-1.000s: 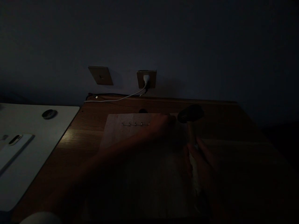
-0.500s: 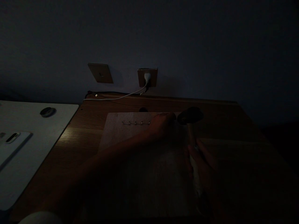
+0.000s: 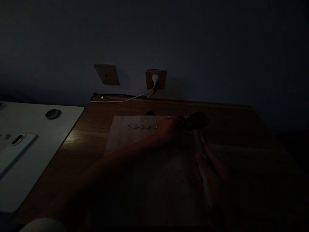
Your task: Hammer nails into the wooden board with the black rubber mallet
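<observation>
The scene is very dark. My right hand [image 3: 211, 170] is wrapped around the handle of a hammer [image 3: 196, 121], whose dark head lies just right of my left fingers. My left hand [image 3: 169, 128] rests over the far part of a pale board [image 3: 120, 138], its fingers pressed together near the hammer head. Whatever they pinch is too dark to make out. A row of several small nails [image 3: 142, 127] stands up from the board, left of my left hand. My left forearm crosses the board and hides part of it.
The board lies on a wooden table [image 3: 79, 135] against a wall. A white cable [image 3: 120, 101] runs along the back to a plug in a wall socket [image 3: 149, 80]. At left, a white tabletop [image 3: 29, 119] holds a dark round object [image 3: 53, 113] and a white phone [image 3: 19, 145].
The hammer head has come slightly left towards my left fingers. My left hand keeps its place on the board. The whole view has shifted a little.
</observation>
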`<state>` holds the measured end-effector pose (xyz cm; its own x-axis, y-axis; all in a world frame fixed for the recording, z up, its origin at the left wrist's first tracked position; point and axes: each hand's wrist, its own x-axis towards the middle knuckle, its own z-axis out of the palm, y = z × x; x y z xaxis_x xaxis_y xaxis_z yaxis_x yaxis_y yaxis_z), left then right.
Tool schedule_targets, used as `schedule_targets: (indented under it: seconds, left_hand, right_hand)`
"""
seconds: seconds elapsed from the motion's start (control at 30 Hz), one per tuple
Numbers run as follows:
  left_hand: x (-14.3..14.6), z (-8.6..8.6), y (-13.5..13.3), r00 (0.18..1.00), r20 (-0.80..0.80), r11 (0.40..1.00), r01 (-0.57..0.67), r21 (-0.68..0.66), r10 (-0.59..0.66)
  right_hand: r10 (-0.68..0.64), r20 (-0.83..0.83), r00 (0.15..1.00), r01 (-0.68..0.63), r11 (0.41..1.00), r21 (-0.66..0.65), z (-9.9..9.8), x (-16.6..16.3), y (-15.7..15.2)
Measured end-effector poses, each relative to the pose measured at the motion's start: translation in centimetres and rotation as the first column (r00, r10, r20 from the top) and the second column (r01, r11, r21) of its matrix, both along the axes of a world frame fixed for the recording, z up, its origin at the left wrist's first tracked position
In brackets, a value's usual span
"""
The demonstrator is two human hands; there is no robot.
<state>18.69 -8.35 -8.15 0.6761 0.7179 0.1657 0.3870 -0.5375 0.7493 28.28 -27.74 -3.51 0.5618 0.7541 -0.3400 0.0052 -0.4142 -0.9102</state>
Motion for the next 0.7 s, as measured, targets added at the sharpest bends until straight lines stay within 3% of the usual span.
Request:
schedule_targets:
  seconds: [0.1, 0.3, 0.7]
  left_hand:
    - [0.0, -0.1, 0.0, 1.000, -0.019, 1.000, -0.014, 0.022, 0.015]
    - [0.0, 0.1, -0.1, 1.000, 0.023, 1.000, 0.003, -0.029, -0.002]
    - [-0.1, 0.0, -0.1, 0.999, -0.032, 1.000, -0.003, 0.016, 0.004]
  right_hand:
    - [0.043, 0.013, 0.999, -0.043, 0.999, -0.018, 0.1, 0.0, 0.1]
    - [0.017, 0.025, 1.000, -0.016, 0.999, -0.048, -0.4, 0.2, 0.1]
    - [-0.020, 0.039, 0.999, 0.020, 1.000, -0.008, -1.1, 0.3, 0.0]
